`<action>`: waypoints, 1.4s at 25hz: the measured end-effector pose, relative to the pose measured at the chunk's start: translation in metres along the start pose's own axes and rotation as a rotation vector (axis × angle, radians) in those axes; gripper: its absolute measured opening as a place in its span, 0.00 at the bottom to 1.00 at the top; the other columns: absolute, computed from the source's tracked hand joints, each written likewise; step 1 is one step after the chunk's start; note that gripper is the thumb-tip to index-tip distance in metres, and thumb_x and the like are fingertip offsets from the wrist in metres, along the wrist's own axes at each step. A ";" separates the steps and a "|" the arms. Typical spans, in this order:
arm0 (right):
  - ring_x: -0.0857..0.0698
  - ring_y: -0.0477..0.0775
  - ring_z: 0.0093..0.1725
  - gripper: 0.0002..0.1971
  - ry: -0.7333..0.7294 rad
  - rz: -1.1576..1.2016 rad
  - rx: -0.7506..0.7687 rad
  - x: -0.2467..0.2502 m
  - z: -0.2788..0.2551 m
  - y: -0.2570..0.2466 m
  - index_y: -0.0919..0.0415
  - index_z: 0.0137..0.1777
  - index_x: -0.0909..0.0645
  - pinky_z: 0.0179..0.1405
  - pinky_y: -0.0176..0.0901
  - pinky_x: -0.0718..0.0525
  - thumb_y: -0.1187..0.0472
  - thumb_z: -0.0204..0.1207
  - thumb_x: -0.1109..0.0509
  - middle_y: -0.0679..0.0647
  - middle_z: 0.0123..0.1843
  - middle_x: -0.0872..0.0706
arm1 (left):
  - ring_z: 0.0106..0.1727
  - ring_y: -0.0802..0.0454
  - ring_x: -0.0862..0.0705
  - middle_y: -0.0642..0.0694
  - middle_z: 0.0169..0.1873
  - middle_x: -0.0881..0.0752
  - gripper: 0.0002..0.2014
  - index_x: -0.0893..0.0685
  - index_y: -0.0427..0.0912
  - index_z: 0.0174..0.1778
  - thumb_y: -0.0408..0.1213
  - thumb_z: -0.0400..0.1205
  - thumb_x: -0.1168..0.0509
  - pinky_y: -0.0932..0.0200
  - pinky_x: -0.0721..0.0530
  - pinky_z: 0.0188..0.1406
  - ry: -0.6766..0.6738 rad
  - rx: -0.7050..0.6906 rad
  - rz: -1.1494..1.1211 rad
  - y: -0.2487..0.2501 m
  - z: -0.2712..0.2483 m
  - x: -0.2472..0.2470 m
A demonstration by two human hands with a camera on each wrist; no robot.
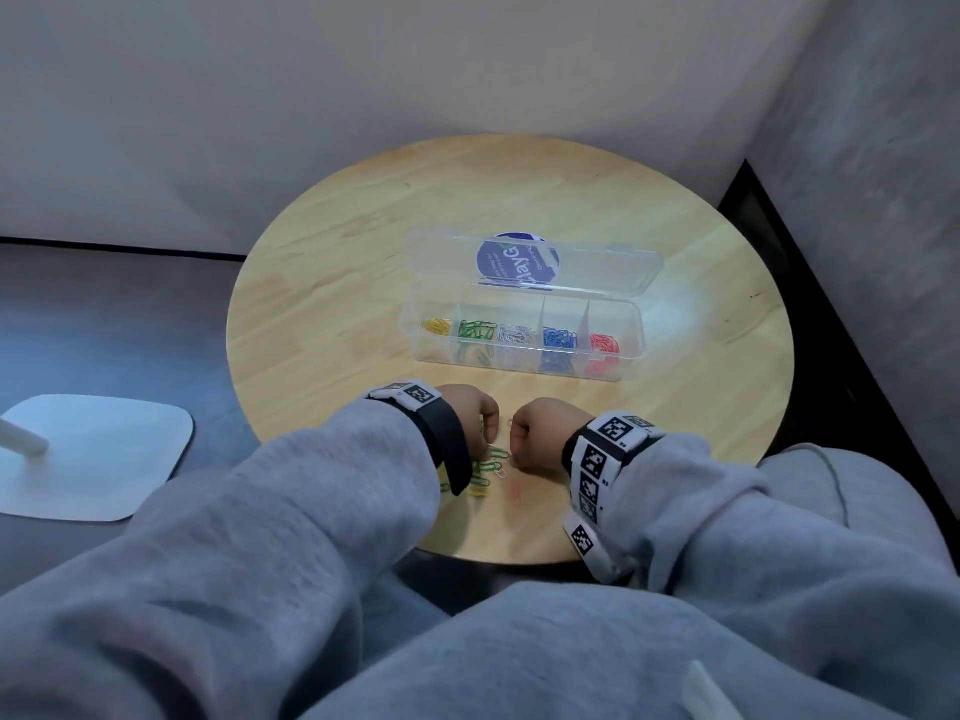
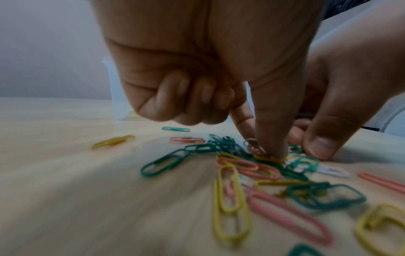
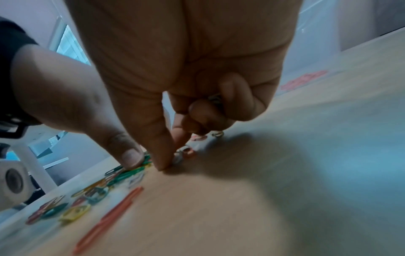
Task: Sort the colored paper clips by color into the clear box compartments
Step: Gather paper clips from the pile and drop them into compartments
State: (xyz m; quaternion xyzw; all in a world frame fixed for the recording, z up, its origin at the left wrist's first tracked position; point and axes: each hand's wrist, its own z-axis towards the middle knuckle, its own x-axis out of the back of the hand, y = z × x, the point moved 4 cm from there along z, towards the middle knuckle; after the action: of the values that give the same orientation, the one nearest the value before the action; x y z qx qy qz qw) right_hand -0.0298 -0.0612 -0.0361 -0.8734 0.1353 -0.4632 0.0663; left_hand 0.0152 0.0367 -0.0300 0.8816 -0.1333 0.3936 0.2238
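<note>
Wooden round tabletop [image 1: 363, 241] carries an open clear box [image 1: 631, 350] near its middle, five compartments partly filled: yellow, green, white, blue, red. At the near edge both hands work a loose pile of paper clips [image 2: 252, 173], still unsorted. Left hand [image 1: 470, 407] pinches at a clip there; right hand [image 1: 540, 426] pinches another, silver clips curled in its fingers.
</note>
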 end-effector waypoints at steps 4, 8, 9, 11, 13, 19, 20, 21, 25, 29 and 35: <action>0.21 0.52 0.39 0.08 -0.002 0.125 -0.047 0.004 -0.005 0.010 0.54 0.31 0.24 0.36 0.38 0.24 0.63 0.70 0.32 0.51 0.36 0.19 | 0.29 0.61 0.26 0.57 0.27 0.22 0.12 0.24 0.51 0.29 0.37 0.74 0.28 0.66 0.29 0.27 -0.020 0.011 -0.060 -0.005 0.003 -0.002; 0.21 0.55 0.31 0.10 -0.038 0.481 -0.074 0.008 -0.005 0.021 0.56 0.33 0.25 0.34 0.43 0.20 0.69 0.70 0.32 0.56 0.32 0.18 | 0.29 0.61 0.25 0.56 0.26 0.21 0.12 0.23 0.50 0.29 0.40 0.73 0.26 0.66 0.28 0.28 0.014 0.040 -0.252 -0.018 -0.004 0.007; 0.22 0.55 0.27 0.10 -0.060 0.648 -0.083 0.008 -0.005 0.023 0.57 0.35 0.24 0.30 0.43 0.20 0.73 0.71 0.34 0.58 0.29 0.18 | 0.29 0.60 0.26 0.56 0.26 0.22 0.12 0.23 0.50 0.29 0.41 0.74 0.26 0.66 0.28 0.29 0.025 0.046 -0.279 -0.022 -0.007 0.011; 0.26 0.53 0.22 0.12 -0.092 0.892 -0.103 0.008 -0.005 0.027 0.61 0.39 0.22 0.24 0.41 0.24 0.77 0.74 0.41 0.60 0.27 0.23 | 0.29 0.58 0.27 0.55 0.25 0.24 0.13 0.25 0.49 0.29 0.42 0.75 0.27 0.64 0.30 0.30 0.031 0.058 -0.331 -0.028 -0.012 0.018; 0.29 0.53 0.22 0.15 -0.117 1.018 -0.123 0.009 -0.007 0.026 0.63 0.39 0.22 0.23 0.41 0.26 0.77 0.76 0.47 0.60 0.27 0.27 | 0.26 0.56 0.29 0.52 0.24 0.25 0.15 0.28 0.47 0.29 0.38 0.76 0.28 0.63 0.32 0.28 0.037 0.078 -0.463 -0.034 -0.015 0.023; 0.31 0.55 0.25 0.16 -0.188 1.171 -0.271 0.003 -0.012 0.021 0.65 0.35 0.28 0.29 0.39 0.33 0.74 0.79 0.53 0.61 0.27 0.27 | 0.26 0.51 0.29 0.48 0.18 0.22 0.18 0.28 0.42 0.24 0.25 0.75 0.29 0.60 0.33 0.29 0.063 0.092 -0.952 -0.048 -0.021 0.024; 0.30 0.55 0.26 0.16 -0.192 1.216 -0.267 0.002 -0.011 0.021 0.66 0.35 0.28 0.29 0.39 0.34 0.74 0.78 0.54 0.61 0.24 0.25 | 0.26 0.51 0.29 0.48 0.17 0.21 0.18 0.28 0.42 0.24 0.23 0.75 0.30 0.60 0.34 0.29 0.055 0.076 -0.978 -0.049 -0.022 0.023; 0.29 0.54 0.27 0.16 -0.198 1.236 -0.262 0.001 -0.011 0.020 0.66 0.34 0.30 0.27 0.38 0.34 0.75 0.77 0.55 0.60 0.21 0.24 | 0.26 0.50 0.29 0.49 0.16 0.21 0.18 0.28 0.42 0.24 0.22 0.75 0.30 0.60 0.35 0.29 0.047 0.063 -0.988 -0.049 -0.022 0.021; 0.32 0.50 0.25 0.13 -0.262 0.966 -0.199 -0.001 -0.012 0.014 0.62 0.34 0.27 0.22 0.36 0.35 0.73 0.77 0.47 0.57 0.27 0.25 | 0.21 0.53 0.29 0.48 0.16 0.23 0.14 0.24 0.43 0.34 0.19 0.77 0.35 0.65 0.32 0.21 0.050 0.104 -1.050 -0.050 -0.025 0.020; 0.20 0.49 0.33 0.01 -0.114 0.352 -0.024 0.001 -0.012 0.002 0.55 0.39 0.17 0.33 0.38 0.21 0.61 0.71 0.28 0.51 0.37 0.15 | 0.23 0.55 0.32 0.44 0.27 0.28 0.13 0.22 0.40 0.37 0.23 0.81 0.48 0.71 0.36 0.11 0.043 0.245 -1.019 -0.042 -0.028 0.019; 0.23 0.53 0.39 0.13 -0.028 -0.077 0.069 -0.007 -0.006 -0.017 0.54 0.31 0.27 0.35 0.39 0.26 0.53 0.71 0.27 0.51 0.36 0.22 | 0.39 0.46 0.25 0.45 0.35 0.24 0.09 0.22 0.40 0.38 0.42 0.78 0.34 0.58 0.28 0.40 0.059 0.284 -0.390 -0.037 -0.013 0.019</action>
State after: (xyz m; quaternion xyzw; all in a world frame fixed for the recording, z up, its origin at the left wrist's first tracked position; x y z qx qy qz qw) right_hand -0.0358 -0.0428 -0.0340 -0.8816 0.0846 -0.4575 0.0801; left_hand 0.0345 0.0743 -0.0184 0.9015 0.1028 0.3831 0.1731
